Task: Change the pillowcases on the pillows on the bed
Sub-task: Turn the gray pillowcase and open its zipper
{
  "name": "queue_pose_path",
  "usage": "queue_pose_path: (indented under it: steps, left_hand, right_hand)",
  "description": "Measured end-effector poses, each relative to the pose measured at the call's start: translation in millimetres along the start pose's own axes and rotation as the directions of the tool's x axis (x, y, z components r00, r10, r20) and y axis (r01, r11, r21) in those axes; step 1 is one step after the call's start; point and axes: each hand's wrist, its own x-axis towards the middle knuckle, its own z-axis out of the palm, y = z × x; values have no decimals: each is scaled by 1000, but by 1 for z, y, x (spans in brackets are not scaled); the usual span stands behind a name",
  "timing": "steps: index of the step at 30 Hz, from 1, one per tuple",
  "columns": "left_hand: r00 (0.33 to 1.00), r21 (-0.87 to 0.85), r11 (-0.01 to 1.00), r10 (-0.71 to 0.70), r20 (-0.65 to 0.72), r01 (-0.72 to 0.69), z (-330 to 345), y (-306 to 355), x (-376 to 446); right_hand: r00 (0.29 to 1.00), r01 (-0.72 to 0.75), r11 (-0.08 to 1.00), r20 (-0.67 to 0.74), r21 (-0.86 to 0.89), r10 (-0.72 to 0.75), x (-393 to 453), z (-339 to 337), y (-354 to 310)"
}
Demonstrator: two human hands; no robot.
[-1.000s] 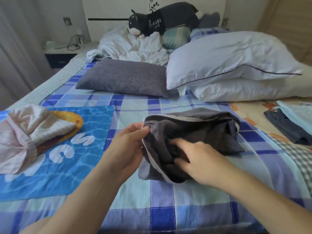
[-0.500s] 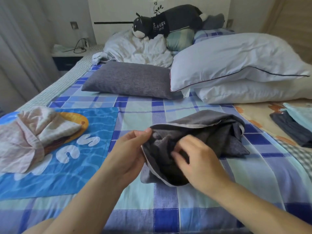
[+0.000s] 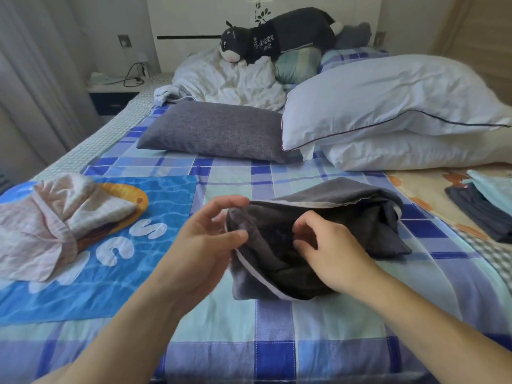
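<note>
On the blue-and-white checked bed sheet (image 3: 277, 322), near the front edge, a dark grey pillowcase (image 3: 327, 231) lies bunched, coarse woven cloth with a pale inner lining showing as a thin light seam along its open mouth. Left hand (image 3: 199, 245) pinches the mouth's left rim between thumb and forefinger, other fingers spread loosely above. Right hand (image 3: 329, 250) sits over the opening, fingers curled down into the dark folds; whether they actually grasp cloth cannot be told. Pillowcase body trails right and away from both hands, crumpled into a soft wedge. Behind it, a grey pillow (image 3: 213, 128) in matching rough weave lies flat, rectangular. Beside that, to the right, two white pillows (image 3: 388, 106) stacked, smooth cotton, upper one with thin dark piping along the seam. At left, a blue printed towel (image 3: 91, 259) with white letters, and a crumpled pink-striped cloth (image 3: 47, 225) on top of it. Far end: rumpled white duvet (image 3: 227, 81) and a dark plush toy (image 3: 277, 34) resting on it. Folded dark and pale blue fabric (image 3: 482, 209) at right edge.
</note>
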Motion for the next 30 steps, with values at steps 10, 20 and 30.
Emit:
queue_pose_path:
  steps: [10,20,30]
  left_hand:
    - [794,487,871,246,-555,70,-65,8,14]
    - [900,-92,993,-110,-421,79,-41,8,3]
    - [876,-69,994,45,-480,-88,-53,14,14]
  right_hand:
    - [669,422,731,728,-537,149,-14,-27,2]
    - [983,179,957,70,-227,-167,15,19,-6]
    - [996,78,937,-9,-342,-87,11,11,-20]
